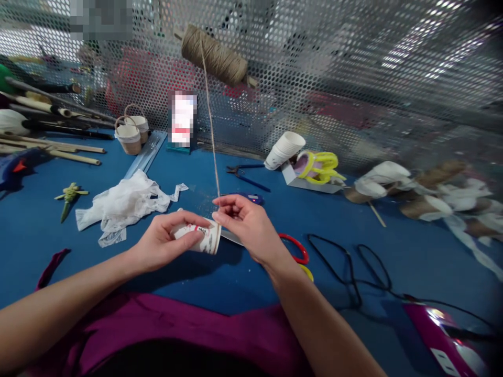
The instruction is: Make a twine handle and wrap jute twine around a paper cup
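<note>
My left hand (165, 241) grips a small paper cup (204, 236) lying on its side above the blue table (393, 251). My right hand (245, 222) pinches a strand of jute twine (211, 131) against the cup's rim. The twine runs straight up to a spool of twine (214, 55) hung on the perforated metal screen (353, 63). Scissors with red and yellow handles (296, 251) lie under my right wrist, partly hidden.
Crumpled white plastic (126, 204) lies left. Two twine-wrapped cups (131, 133), bamboo sticks (58, 149) and a glue gun (19, 165) sit far left. Stacked paper cups (285, 149), pliers (245, 175), black cords (353, 272) and a purple device (444, 330) are right.
</note>
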A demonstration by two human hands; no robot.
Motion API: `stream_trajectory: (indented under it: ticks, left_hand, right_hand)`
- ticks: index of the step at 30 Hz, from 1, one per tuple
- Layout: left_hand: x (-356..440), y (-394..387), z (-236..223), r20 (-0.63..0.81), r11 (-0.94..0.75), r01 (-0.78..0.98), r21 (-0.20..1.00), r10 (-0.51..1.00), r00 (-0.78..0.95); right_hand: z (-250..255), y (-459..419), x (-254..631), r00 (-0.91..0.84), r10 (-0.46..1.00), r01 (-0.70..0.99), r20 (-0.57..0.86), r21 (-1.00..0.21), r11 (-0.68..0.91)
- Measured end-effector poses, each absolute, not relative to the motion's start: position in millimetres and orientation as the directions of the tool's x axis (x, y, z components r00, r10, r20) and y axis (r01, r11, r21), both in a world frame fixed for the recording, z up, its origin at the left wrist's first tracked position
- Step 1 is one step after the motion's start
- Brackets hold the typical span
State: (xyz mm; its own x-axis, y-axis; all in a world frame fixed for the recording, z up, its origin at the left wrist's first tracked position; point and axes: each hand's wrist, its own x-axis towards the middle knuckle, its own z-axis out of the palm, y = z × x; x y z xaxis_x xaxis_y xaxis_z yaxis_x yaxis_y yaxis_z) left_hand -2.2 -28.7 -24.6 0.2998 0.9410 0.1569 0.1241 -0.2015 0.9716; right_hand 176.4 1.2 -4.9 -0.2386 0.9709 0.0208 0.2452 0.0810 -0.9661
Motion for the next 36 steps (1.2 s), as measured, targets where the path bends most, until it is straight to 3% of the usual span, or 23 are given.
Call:
stream_trajectory:
  ticks: [3,7,12,22,36]
  left_hand:
    - [-2.0,-29.4,-23.7,0.187,-0.235,0.129,0.963,0.935,0.301]
    - [-2.3,-29.2,-20.0,0.216,-0.273,0.153,0.95,0.927,0.308]
    - [-3.1,-28.1,-18.7,0.221,-0.284,0.155,0.946,0.918,0.329]
    - [-3.6,-29.1,-21.6,0.181,-0.249,0.164,0.955,0.922,0.342]
    - [-4.0,-29.8,-20.2,0.192,-0.225,0.095,0.97,0.943,0.272]
  right_hand:
    - [-7.8,1.6,176.3,-0.233,0.972,0.16,0.004,-0.986,0.042]
    - [-7.3,-0.7,177.2,-0.215,0.974,0.142,0.071,-0.984,0.104]
    - [-0.4,-3.9,179.3,-0.163,0.969,0.19,0.184,-0.958,0.214]
    - [10.3,-8.0,181.0,-0.15,0.958,0.302,0.245,-0.911,0.28]
    - [0.5,-4.2,177.2,-0.233,0.963,0.327,0.135,-0.922,0.209]
